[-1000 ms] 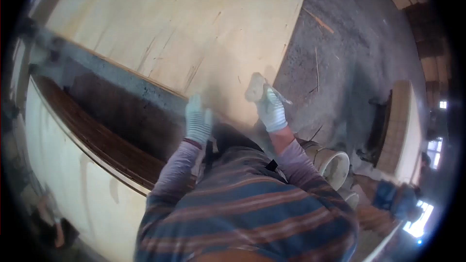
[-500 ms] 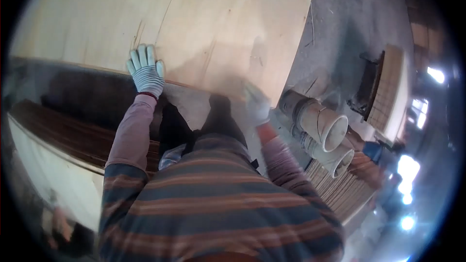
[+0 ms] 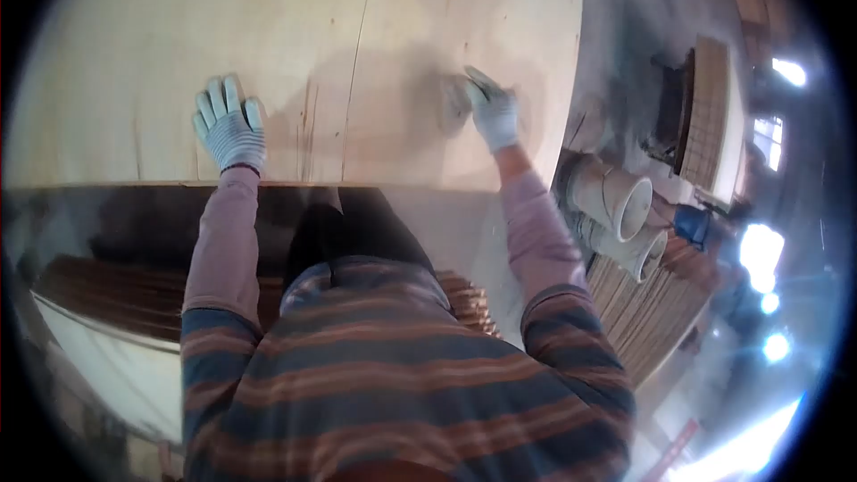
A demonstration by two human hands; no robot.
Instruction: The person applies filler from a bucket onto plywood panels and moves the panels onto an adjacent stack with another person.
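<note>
A large pale plywood sheet with a long dark crack and small knots spreads before me. My left hand, in a white glove with a striped cuff, rests on it near the front edge with its fingers spread. My right hand, also gloved, is over the sheet's right part. Its fingers are closed together and point up and left. A blurred greyish shape lies beside its fingertips; I cannot tell whether it is a held tool or a shadow.
Pale bucket-like cylinders lie on their sides at the right. Stacked thin boards stand below them. Another board stack is at the lower left. A light-topped stack stands farther right, with a person's blue garment nearby.
My right hand has moved up from the sheet's front edge to over its surface. My left hand has shifted left, staying spread on the sheet. The sheet's front edge sits lower in view.
</note>
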